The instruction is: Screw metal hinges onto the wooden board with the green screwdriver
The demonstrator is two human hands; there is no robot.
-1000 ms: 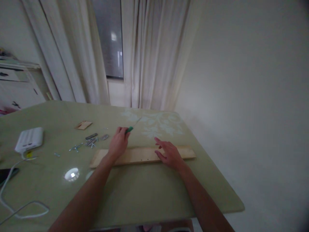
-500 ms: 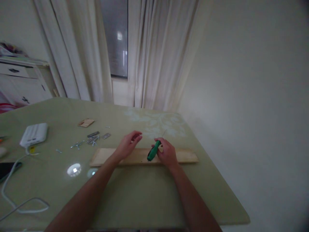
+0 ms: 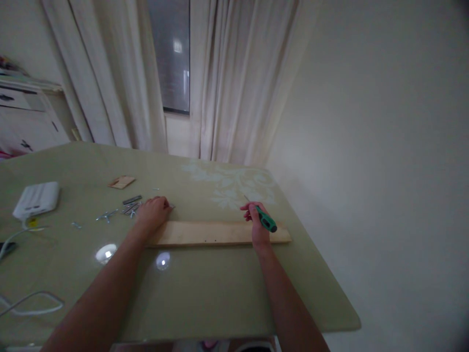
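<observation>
My right hand (image 3: 259, 227) holds a screwdriver (image 3: 266, 221) with a green and black handle above the right part of a wooden board (image 3: 205, 233). The handle's end points down to the right, and the thin shaft points up and to the left. My left hand (image 3: 153, 214) is at the board's far left corner, its fingers curled down together at the table. A sliver of a small metal piece (image 3: 172, 206) shows at its fingertips; the rest is hidden. Two small dark holes show near the board's front edge.
Left of my left hand lie metal strips (image 3: 132, 200) and several screws (image 3: 107, 215). A small wooden piece (image 3: 121, 182) lies farther back. A white box-like device (image 3: 36, 198) with a white cable (image 3: 34, 310) is at the left. The wall (image 3: 366, 171) borders the table's right side.
My left hand has moved left, from over the board to the small metal piece, and its fingers have closed down. My right hand has turned the screwdriver, its handle now pointing right, and moved slightly right.
</observation>
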